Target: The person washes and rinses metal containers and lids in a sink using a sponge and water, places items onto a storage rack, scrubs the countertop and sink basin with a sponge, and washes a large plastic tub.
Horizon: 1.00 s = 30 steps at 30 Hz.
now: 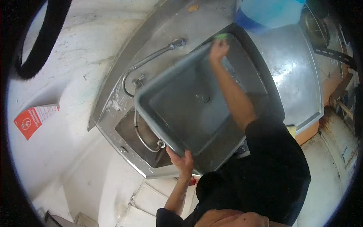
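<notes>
A large grey plastic tub (177,98) lies tilted across the steel sink (261,56). My left hand (182,163) grips its near left rim, thumb on the inner side. At the tub's far end is my right hand (219,50), closed on a green scouring pad (222,36). Motion blurs the pad and the fingers somewhat. A small dark mark shows on the tub's floor.
A flexible metal tap hose (126,77) runs along the sink's left side, its end beside my left hand. At the back right stands a blue-and-white container (270,13). A steel drainboard (297,72) extends to the right. A red-and-white notice (32,119) hangs on the wall.
</notes>
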Tool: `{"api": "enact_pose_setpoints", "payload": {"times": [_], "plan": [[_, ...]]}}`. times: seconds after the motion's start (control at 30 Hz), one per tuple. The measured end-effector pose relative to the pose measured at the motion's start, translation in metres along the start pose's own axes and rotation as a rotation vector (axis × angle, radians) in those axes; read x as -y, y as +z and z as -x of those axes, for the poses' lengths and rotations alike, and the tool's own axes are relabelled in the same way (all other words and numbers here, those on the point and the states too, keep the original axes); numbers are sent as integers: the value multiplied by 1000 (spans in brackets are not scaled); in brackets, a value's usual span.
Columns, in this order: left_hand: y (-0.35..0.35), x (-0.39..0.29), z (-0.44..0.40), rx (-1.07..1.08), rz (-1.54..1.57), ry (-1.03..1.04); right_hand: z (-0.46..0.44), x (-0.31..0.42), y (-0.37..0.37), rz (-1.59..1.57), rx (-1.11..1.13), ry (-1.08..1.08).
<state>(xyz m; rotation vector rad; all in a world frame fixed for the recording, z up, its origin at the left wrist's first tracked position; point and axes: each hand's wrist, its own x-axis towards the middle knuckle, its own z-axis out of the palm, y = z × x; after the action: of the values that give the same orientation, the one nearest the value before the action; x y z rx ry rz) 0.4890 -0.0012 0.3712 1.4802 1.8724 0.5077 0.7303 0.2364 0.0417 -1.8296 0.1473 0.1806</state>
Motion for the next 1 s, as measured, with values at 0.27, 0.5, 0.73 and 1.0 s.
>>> {"api": "enact_pose_setpoints", "payload": {"times": [0.27,0.5,0.73,1.0], "plan": [[-8,20,1,-22,99,-27,245,209,-104,-296,1021,-214],[-8,33,-3,-76,261,52,220,180,-274,-299,1534,-284],[-10,23,-10,9,486,-3,216,155,-384,-41,1751,-559],[-7,22,-11,-14,636,150,118,123,-464,325,1871,-944]]}}
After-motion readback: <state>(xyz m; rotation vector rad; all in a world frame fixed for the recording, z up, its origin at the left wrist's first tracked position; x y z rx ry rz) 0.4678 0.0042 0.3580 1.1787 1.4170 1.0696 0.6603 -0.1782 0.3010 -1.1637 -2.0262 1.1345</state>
